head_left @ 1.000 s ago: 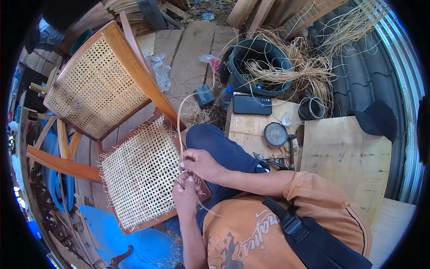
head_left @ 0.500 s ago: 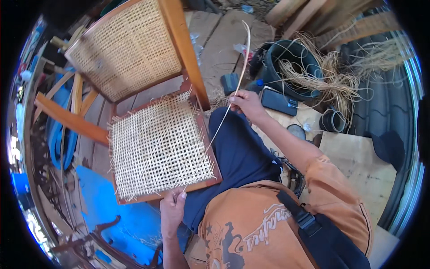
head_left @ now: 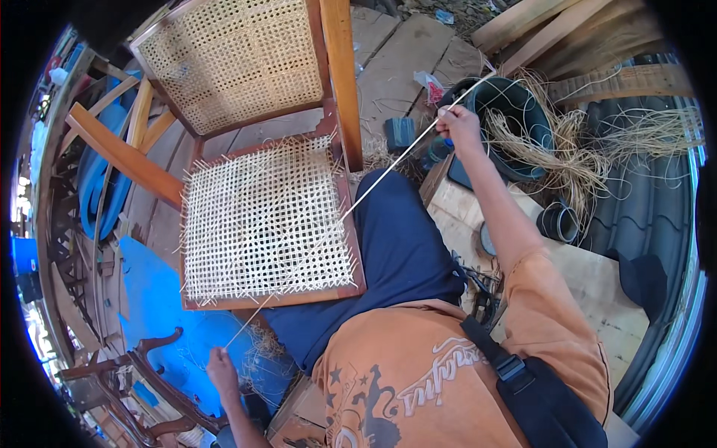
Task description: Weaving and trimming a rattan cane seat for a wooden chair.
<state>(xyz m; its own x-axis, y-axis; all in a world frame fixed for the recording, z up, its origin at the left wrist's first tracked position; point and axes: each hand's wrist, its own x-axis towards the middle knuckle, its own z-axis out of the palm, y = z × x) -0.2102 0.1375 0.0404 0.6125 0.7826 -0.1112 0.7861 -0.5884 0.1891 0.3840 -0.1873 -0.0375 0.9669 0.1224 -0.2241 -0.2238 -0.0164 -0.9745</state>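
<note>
Underfoot, rough planks (head_left: 403, 48), with dark tiles (head_left: 624, 179) along the right. Left of centre, a chair (head_left: 246, 175), its caned seat (head_left: 261, 239) just beside a navy-clad leg (head_left: 403, 239). Below and left of it, a blue sheet (head_left: 172, 299), littered with cane scraps (head_left: 269, 358), and a dark carved frame (head_left: 160, 381). At right, a pale board (head_left: 590, 276), with a black cap (head_left: 642, 280) by its edge. Farther up, a green bucket (head_left: 515, 93), loose cane (head_left: 575, 164) in it and heaped beside; nearby, a blue block (head_left: 399, 134). Near the bucket, the right hand (head_left: 457, 123), thumb and fingers pinched together on a strand (head_left: 388, 172) slanting straight to the seat's right side. Over the sheet, the left hand (head_left: 222, 369), fingers drawn closed on a thin length (head_left: 246, 325) from the seat's front edge; cannot tell whether part of the same strand.
</note>
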